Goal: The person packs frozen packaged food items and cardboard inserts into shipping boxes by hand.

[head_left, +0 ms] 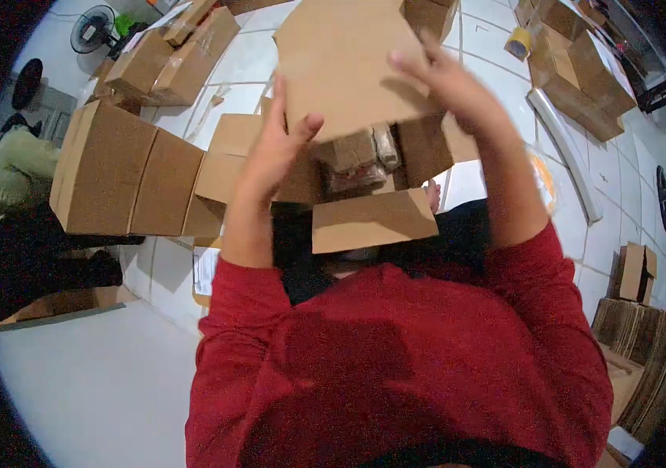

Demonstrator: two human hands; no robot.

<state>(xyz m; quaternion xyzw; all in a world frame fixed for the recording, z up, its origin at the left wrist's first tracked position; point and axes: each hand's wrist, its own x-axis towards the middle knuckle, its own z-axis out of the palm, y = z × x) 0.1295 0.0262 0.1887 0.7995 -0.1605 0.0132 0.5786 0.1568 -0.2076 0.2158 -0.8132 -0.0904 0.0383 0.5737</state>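
A light brown cardboard piece [345,66] is held up between my hands, tilted over an open cardboard box [426,152]. My left hand [282,140] grips its left edge, with the thumb over the front face. On the right edge, my right hand [446,82] has its thumb across the face and its fingers around the side; motion smears it a little. Inside the box lie several plastic-wrapped items [360,156], partly covered by the cardboard above. The box's near flap [374,221] hangs outward toward my lap.
Closed boxes stand at left [107,168] and back left [185,62]. At right are a tape roll [518,44], more boxes [575,74], a long white strip [567,156] and stacked flat cardboard [641,347]. A person [21,179] is at far left, beside a white surface [107,374].
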